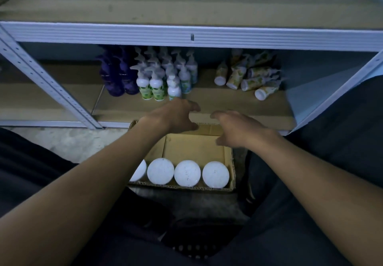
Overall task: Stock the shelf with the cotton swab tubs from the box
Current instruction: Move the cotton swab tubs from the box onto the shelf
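An open cardboard box (229,158) sits on the floor in front of the low shelf (238,108). Along its near wall stand several white-lidded cotton swab tubs (187,173), the leftmost partly hidden by my left forearm. The far half of the box shows bare cardboard. My left hand (174,115) hovers over the box's far edge with fingers spread and loosely curved, holding nothing. Beside it, my right hand (236,128) is also over the far edge, fingers relaxed and empty.
On the low shelf stand purple bottles (116,75) and white pump bottles (159,81); several yellow-labelled bottles (248,79) lie tipped at the right. A grey perforated upright (47,83) rises at the left. The upper shelf rail (192,37) overhangs. My dark-clad legs flank the box.
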Motion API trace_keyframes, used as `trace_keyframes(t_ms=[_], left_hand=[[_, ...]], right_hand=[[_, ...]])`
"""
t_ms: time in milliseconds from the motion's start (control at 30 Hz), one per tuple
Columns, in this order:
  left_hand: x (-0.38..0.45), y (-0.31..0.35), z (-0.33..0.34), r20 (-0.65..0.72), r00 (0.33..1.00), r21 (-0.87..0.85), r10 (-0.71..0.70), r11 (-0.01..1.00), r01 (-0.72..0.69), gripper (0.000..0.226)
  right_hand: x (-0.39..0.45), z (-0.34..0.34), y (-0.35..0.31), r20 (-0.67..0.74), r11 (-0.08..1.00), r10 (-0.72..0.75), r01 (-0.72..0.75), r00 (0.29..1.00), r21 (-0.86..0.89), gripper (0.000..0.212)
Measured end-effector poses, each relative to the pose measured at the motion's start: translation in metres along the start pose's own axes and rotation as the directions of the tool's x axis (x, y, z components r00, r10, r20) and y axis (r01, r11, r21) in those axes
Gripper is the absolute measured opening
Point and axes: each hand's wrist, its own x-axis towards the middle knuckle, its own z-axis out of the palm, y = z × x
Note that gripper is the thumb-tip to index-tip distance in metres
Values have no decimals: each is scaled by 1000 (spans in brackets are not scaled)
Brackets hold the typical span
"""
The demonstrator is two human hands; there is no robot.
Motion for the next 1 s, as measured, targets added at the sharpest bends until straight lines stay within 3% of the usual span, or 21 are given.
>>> trace_keyframes(t_ms=[467, 1000], left_hand=[[0, -29, 94, 298, 940, -20, -169, 983, 184, 80], [-5, -33, 166, 412, 904, 113, -116, 991, 75, 97]], right_hand=[[17, 79, 5, 233, 974, 176, -203, 957, 98, 73], [27, 134, 0, 300, 963, 240, -265, 923, 44, 79]])
